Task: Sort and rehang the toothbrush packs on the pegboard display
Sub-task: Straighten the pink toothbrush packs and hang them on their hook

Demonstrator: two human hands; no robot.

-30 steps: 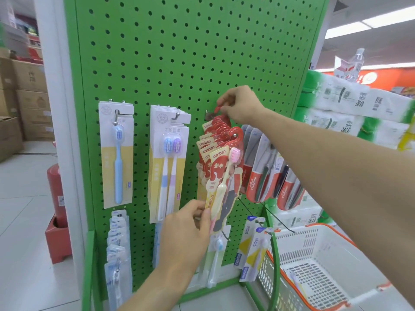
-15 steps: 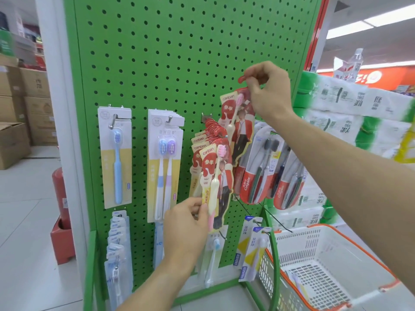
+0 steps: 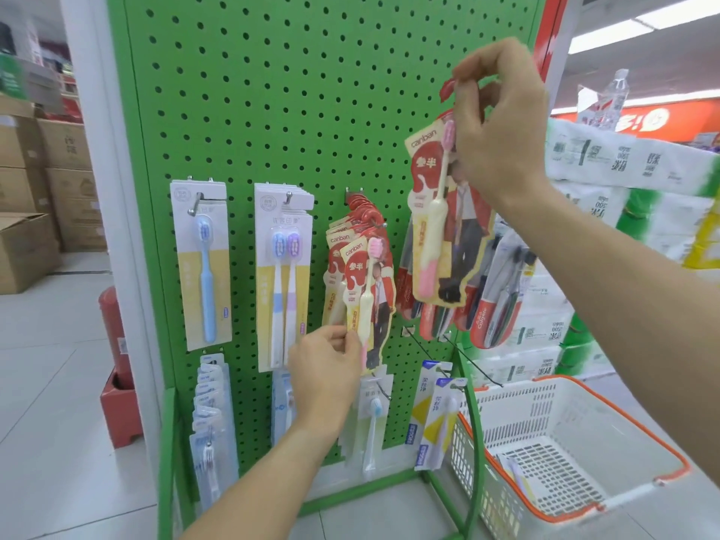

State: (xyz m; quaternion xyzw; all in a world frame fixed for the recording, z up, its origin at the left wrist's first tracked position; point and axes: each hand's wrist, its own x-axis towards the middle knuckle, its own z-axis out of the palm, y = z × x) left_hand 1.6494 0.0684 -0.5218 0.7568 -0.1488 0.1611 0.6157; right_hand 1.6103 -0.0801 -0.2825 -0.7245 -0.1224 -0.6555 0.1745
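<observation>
On the green pegboard [image 3: 272, 111] hang several rows of toothbrush packs. My right hand [image 3: 500, 122] pinches the top tab of a red canban pack [image 3: 432, 212] with a cream-and-pink brush, held off its hook, in front of the board's upper right. My left hand [image 3: 325, 368] pinches the lower edge of the front pack in the red canban stack [image 3: 362, 278] still hanging on its peg. Left of it hang a blue single-brush pack [image 3: 202, 263] and a twin-brush pack [image 3: 284, 274]. Red Colgate packs [image 3: 491, 305] hang behind the lifted pack.
A white shopping basket [image 3: 565, 450] with orange rim stands at the lower right. More packs hang low on the board [image 3: 212, 422]. Stacked tissue rolls [image 3: 623, 177] fill the right; cardboard boxes [image 3: 43, 189] and a red fire extinguisher [image 3: 113, 333] stand at the left.
My right hand has pulled one red canban pack off its hook and lifted it up and to the right. My left hand stays on the hanging stack's bottom.
</observation>
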